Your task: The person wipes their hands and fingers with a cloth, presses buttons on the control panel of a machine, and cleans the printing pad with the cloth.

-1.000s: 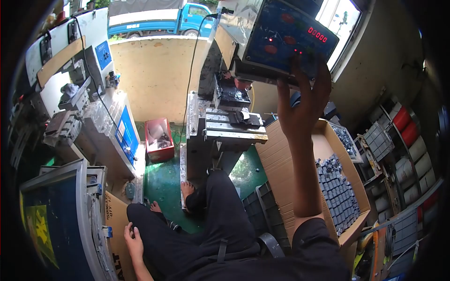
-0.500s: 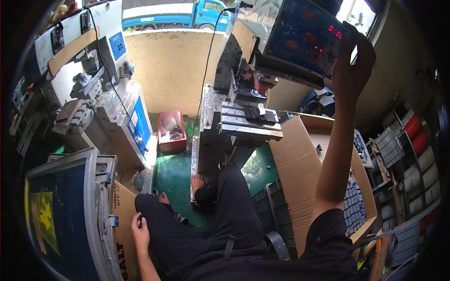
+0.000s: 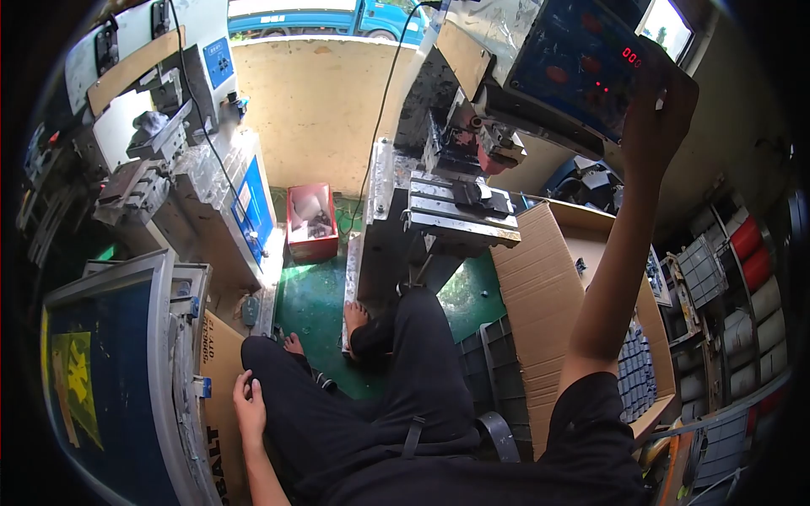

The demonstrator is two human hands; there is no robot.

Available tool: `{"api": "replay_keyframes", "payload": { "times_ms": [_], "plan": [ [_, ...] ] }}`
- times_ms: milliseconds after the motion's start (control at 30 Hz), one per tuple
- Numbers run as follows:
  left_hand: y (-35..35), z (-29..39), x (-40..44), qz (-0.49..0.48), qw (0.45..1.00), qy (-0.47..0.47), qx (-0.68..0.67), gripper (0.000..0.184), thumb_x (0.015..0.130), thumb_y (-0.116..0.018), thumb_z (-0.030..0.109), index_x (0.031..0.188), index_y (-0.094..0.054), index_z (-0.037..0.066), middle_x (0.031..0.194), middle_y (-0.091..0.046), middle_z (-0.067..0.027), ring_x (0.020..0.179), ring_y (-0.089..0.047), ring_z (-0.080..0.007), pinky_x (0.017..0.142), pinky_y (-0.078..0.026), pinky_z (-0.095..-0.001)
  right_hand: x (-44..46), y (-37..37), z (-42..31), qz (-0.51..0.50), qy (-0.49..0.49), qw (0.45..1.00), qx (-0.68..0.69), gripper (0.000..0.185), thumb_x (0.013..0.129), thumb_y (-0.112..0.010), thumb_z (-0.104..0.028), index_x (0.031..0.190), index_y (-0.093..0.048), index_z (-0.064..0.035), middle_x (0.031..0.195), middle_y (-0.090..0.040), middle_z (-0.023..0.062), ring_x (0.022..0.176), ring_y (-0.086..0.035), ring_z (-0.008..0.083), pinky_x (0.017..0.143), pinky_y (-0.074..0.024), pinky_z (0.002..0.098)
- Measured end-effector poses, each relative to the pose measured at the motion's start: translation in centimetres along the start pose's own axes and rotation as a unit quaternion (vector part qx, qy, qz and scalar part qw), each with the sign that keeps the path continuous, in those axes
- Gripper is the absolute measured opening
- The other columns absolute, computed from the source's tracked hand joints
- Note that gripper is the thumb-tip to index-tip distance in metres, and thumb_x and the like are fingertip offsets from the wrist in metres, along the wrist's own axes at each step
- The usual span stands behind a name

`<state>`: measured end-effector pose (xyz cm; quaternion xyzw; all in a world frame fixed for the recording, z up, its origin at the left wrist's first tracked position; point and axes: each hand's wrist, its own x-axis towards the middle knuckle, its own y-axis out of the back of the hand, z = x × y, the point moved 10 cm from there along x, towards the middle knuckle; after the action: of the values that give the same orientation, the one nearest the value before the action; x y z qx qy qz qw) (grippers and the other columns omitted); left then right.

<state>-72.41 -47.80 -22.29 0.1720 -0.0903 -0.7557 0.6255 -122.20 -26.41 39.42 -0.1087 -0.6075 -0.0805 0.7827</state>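
My right hand [image 3: 661,114] is raised at the right side of a dark blue control panel [image 3: 567,72] with red lit digits. Its fingers overlap the panel beside the display; against the bright window they are dark, and their grip cannot be made out. My left hand [image 3: 251,409] lies against the outer side of my left thigh, holding nothing, with its fingers apart and loosely bent. Below the panel is a machine with a reddish pad [image 3: 489,160] above a slotted metal bed [image 3: 460,211], which carries a black fixture [image 3: 483,198].
An open cardboard box [image 3: 540,295] with rows of small grey parts [image 3: 637,375] stands at my right. A red bin [image 3: 311,226] sits on the green floor. Another machine [image 3: 215,194] and a framed screen [image 3: 110,371] are at left. A cable [image 3: 384,110] hangs ahead.
The view has shifted, so the machine and panel appear lower and further right. My right hand stays at the panel, its fingers now covering the last digit. My left hand remains by my thigh.
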Motion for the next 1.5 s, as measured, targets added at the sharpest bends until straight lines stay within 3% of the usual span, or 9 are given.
{"api": "replay_keyframes", "payload": {
  "times_ms": [167, 367, 667, 1500],
  "plan": [
    [0.5, 0.0, 0.1, 0.007, 1.0, 0.001, -0.016, 0.036, 0.104, -0.058, 0.019, 0.135, -0.058, 0.0, 0.136, -0.059, -0.0156, 0.121, -0.062, -0.0296, 0.097, -0.05, -0.0379, 0.0, 0.0, 0.1, 0.003, 0.015, 1.0, 0.0, 0.034, 0.103, -0.06, -0.036, 0.122, -0.07, -0.0096, 0.108, -0.062, 0.0073, 0.098, -0.059, 0.0196, 0.086, -0.0469, 0.0336],
    [0.5, -0.7, 0.5, 0.007, 1.0, -0.006, -0.014, 0.035, 0.104, -0.057, 0.018, 0.135, -0.058, 0.001, 0.135, -0.06, -0.0141, 0.119, -0.062, -0.028, 0.096, -0.05, -0.0384, -0.2, -0.2, 0.9, -0.011, -0.053, 0.998, 0.014, 0.033, 0.104, -0.059, -0.036, 0.123, -0.07, -0.0102, 0.109, -0.064, 0.0076, 0.101, -0.06, 0.0199, 0.087, -0.047, 0.0337],
    [0.5, -0.5, 0.4, 0.01, 1.0, -0.002, -0.013, 0.035, 0.104, -0.057, 0.018, 0.134, -0.058, 0.0, 0.133, -0.061, -0.014, 0.12, -0.062, -0.0278, 0.096, -0.05, -0.0389, -0.1, -0.1, 0.6, -0.001, -0.009, 1.0, -0.001, 0.034, 0.105, -0.056, -0.036, 0.126, -0.07, -0.0122, 0.111, -0.065, 0.0069, 0.101, -0.058, 0.0194, 0.088, -0.0459, 0.0338],
    [0.3, -0.2, 0.2, 0.01, 1.0, -0.006, -0.021, 0.033, 0.104, -0.056, 0.016, 0.133, -0.058, -0.001, 0.131, -0.061, -0.0135, 0.118, -0.063, -0.026, 0.1, -0.048, -0.0373, -0.3, 0.0, 1.5, -0.01, -0.052, 0.998, 0.026, 0.033, 0.104, -0.06, -0.034, 0.124, -0.071, -0.0103, 0.111, -0.065, 0.0076, 0.102, -0.059, 0.0185, 0.087, -0.0455, 0.0326]
  ]
}}
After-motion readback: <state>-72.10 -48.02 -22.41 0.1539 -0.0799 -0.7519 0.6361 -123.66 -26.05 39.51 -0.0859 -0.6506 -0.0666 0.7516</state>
